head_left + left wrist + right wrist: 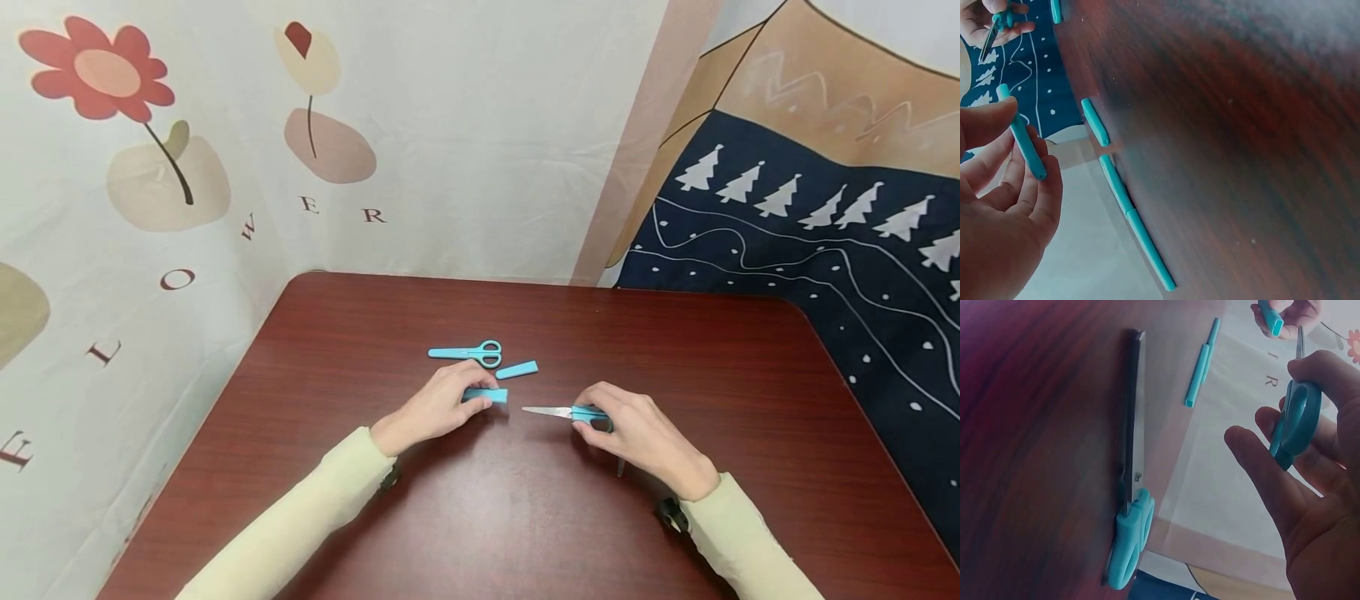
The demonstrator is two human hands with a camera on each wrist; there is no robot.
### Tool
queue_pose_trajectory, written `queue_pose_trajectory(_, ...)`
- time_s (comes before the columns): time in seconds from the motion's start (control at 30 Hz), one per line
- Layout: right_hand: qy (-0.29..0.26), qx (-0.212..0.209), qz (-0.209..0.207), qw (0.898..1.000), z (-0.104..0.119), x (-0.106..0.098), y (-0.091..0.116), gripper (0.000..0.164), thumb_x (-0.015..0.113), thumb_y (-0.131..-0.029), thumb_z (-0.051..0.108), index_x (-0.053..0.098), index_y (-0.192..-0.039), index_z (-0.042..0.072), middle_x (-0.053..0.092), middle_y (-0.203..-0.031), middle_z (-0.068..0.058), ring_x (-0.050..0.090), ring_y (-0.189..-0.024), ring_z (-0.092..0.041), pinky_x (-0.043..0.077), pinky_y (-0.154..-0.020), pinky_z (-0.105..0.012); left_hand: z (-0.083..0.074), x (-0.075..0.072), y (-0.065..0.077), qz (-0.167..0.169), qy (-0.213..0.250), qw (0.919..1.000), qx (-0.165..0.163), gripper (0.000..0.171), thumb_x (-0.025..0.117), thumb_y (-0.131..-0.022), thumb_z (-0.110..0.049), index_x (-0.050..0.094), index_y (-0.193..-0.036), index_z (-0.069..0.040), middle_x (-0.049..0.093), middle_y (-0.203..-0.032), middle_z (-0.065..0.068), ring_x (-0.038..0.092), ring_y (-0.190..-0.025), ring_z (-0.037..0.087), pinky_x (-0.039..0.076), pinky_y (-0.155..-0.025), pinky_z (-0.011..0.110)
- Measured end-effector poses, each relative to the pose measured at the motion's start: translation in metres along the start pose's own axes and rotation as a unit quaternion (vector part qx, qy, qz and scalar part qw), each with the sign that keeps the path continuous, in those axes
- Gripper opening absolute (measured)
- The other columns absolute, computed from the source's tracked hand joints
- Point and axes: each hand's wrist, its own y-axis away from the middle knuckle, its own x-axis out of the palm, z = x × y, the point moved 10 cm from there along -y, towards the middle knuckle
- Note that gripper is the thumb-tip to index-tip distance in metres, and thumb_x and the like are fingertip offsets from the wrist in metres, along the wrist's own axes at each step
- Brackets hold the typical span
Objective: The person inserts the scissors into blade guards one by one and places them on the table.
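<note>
My left hand [438, 402] pinches a light-blue scissors sheath [491, 396] between thumb and fingers. In the left wrist view this sheath [1027, 147] is held above the table. My right hand [641, 427] grips a pair of blue-handled scissors [551, 411] by the handles, its bare blades together and pointing left at the sheath's end, with a small gap between. Under the right hand another unsheathed pair of scissors [1138, 425] lies on the table; in the head view the hand hides most of it. Beyond the left hand lie sheathed scissors [453, 353] and a loose blue sheath [517, 369].
All of this is on a dark red-brown wooden table [360, 325] with rounded corners. A pale curtain with flowers and letters [465, 125] hangs behind and to the left. A navy cloth with white trees [787, 242] is at the right.
</note>
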Motion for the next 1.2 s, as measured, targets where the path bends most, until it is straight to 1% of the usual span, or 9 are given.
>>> queue_pose_trajectory(0.13,0.009,-0.018,-0.012,1.000,0.005,-0.001,-0.002,0.023,0.084,-0.087,0.018,0.070,-0.105,0.018,0.065,-0.100,0.012,0.060,-0.077,-0.001,0.057,-0.069,-0.023,-0.002,-0.002,0.003,-0.016,-0.001,0.9999,-0.001,0.009,0.075,-0.095,-0.009,0.073,-0.103,-0.014,0.066,-0.104,-0.003,0.062,-0.090,0.016,0.051,-0.080,0.030)
queue_pose_trajectory(0.27,0.021,-0.034,-0.023,0.999,0.010,-0.002,-0.004,0.022,0.083,-0.087,0.018,0.071,-0.104,0.018,0.065,-0.100,0.012,0.060,-0.078,-0.001,0.057,-0.069,-0.024,-0.005,-0.004,0.008,-0.029,-0.016,0.9995,-0.001,0.010,0.076,-0.095,-0.009,0.074,-0.105,-0.013,0.066,-0.108,-0.003,0.061,-0.093,0.015,0.052,-0.081,0.031)
queue_pose_trajectory(0.37,0.026,-0.038,-0.029,0.999,0.013,-0.002,-0.005,0.022,0.084,-0.086,0.018,0.072,-0.104,0.018,0.066,-0.101,0.012,0.060,-0.079,-0.001,0.057,-0.070,-0.024,-0.008,-0.005,0.011,-0.038,-0.025,0.9990,0.002,0.012,0.076,-0.095,-0.009,0.074,-0.106,-0.013,0.065,-0.106,-0.003,0.058,-0.092,0.014,0.051,-0.081,0.031)
queue_pose_trajectory(0.47,0.028,-0.041,-0.033,0.998,0.015,-0.002,-0.005,0.023,0.085,-0.086,0.018,0.072,-0.105,0.018,0.066,-0.101,0.011,0.060,-0.079,-0.002,0.057,-0.070,-0.025,-0.012,-0.007,0.013,-0.049,-0.028,0.9983,0.011,0.013,0.077,-0.094,-0.009,0.074,-0.106,-0.012,0.065,-0.104,-0.003,0.056,-0.090,0.014,0.051,-0.079,0.031)
queue_pose_trajectory(0.67,0.031,-0.049,-0.043,0.997,0.019,-0.003,-0.007,0.022,0.083,-0.086,0.017,0.072,-0.104,0.018,0.066,-0.101,0.011,0.061,-0.082,-0.002,0.057,-0.071,-0.027,-0.017,-0.011,0.017,-0.071,-0.020,0.9969,0.029,0.015,0.079,-0.092,-0.007,0.075,-0.107,-0.010,0.066,-0.102,-0.003,0.057,-0.089,0.013,0.050,-0.078,0.029)
queue_pose_trajectory(0.8,0.030,-0.056,-0.051,0.997,0.023,-0.004,-0.007,0.021,0.082,-0.086,0.016,0.072,-0.104,0.017,0.066,-0.101,0.010,0.062,-0.083,-0.003,0.058,-0.071,-0.028,-0.020,-0.013,0.020,-0.083,-0.021,0.9957,0.034,0.018,0.079,-0.091,-0.005,0.075,-0.108,-0.009,0.065,-0.102,-0.002,0.057,-0.088,0.013,0.050,-0.077,0.029)
queue_pose_trajectory(0.97,0.030,-0.061,-0.060,0.996,0.026,-0.004,-0.008,0.021,0.083,-0.085,0.016,0.073,-0.104,0.016,0.067,-0.101,0.009,0.063,-0.083,-0.004,0.058,-0.071,-0.029,-0.021,-0.013,0.024,-0.090,-0.021,0.9954,0.024,0.018,0.079,-0.092,-0.007,0.076,-0.109,-0.009,0.065,-0.102,-0.002,0.056,-0.087,0.013,0.049,-0.076,0.029)
queue_pose_trajectory(1.2,0.034,-0.061,-0.062,0.996,0.028,-0.003,-0.010,0.020,0.083,-0.086,0.018,0.073,-0.103,0.017,0.068,-0.100,0.009,0.062,-0.082,-0.003,0.057,-0.069,-0.028,-0.020,-0.012,0.029,-0.097,-0.015,0.9951,0.014,0.017,0.078,-0.093,-0.009,0.076,-0.110,-0.010,0.064,-0.104,-0.001,0.057,-0.090,0.015,0.050,-0.077,0.030)
